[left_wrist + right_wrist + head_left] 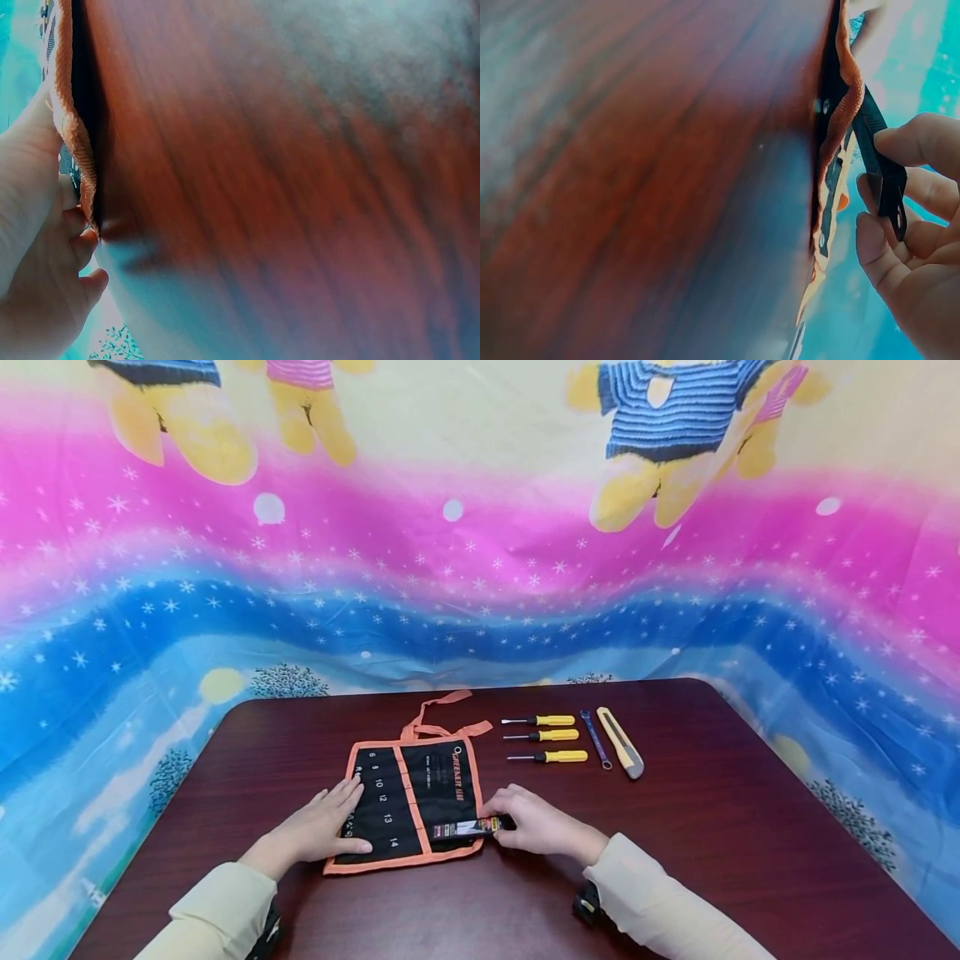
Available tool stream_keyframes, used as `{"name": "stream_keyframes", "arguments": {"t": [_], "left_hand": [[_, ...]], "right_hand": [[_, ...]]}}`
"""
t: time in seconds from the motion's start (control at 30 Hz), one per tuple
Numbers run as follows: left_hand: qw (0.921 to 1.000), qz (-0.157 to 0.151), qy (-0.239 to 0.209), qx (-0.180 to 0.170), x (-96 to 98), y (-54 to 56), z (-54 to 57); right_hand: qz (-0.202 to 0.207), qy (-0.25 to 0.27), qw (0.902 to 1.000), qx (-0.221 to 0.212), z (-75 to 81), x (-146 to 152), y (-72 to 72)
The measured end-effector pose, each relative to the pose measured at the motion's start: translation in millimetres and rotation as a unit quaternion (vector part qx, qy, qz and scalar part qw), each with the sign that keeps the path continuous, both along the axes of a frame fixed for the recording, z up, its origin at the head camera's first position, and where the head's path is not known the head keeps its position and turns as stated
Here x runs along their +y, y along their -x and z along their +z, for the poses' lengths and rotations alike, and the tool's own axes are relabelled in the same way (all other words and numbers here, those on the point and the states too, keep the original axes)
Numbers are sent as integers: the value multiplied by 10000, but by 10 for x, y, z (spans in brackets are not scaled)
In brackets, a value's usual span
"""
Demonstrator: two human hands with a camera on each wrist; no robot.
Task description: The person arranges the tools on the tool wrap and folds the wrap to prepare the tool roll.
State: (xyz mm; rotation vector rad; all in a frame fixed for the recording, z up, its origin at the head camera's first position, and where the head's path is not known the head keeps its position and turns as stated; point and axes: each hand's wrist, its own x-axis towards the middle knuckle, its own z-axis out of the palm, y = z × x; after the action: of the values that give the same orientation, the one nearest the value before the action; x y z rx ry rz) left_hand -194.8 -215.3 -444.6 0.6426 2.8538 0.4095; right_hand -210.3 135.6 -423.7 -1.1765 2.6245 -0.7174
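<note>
A black tool pouch (pixel 378 827) with orange edging and printed numbers lies spread on the table. My left hand (pixel 322 822) rests on its left part, thumb and fingers spread. The left wrist view shows that hand (pixel 37 247) beside the pouch's orange edge (pixel 75 139). At the pouch's lower right, my right hand (pixel 540 822) pinches one end of a slim black case (pixel 457 830) with a printed label. The case lies over the right panel; whether it is inside a pocket I cannot tell. In the right wrist view, thumb and fingers hold the case (pixel 881 154).
Right of the pouch lie three yellow-handled screwdrivers (pixel 555 721), a small blue wrench (pixel 596 739) and a yellow utility knife (pixel 619 742). Orange ties (pixel 442 727) spread from the pouch's top. A patterned cloth (pixel 480 568) hangs behind the dark red table (pixel 712 827).
</note>
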Motion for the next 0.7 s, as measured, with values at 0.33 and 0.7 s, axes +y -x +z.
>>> {"name": "stream_keyframes", "arguments": {"t": [0.33, 0.7], "left_hand": [[10000, 2, 23, 9, 1, 0, -7], [10000, -33, 15, 48, 0, -9, 2]], "right_hand": [[-146, 54, 9998, -97, 59, -49, -41], [-120, 333, 9966, -746, 55, -59, 63]]}}
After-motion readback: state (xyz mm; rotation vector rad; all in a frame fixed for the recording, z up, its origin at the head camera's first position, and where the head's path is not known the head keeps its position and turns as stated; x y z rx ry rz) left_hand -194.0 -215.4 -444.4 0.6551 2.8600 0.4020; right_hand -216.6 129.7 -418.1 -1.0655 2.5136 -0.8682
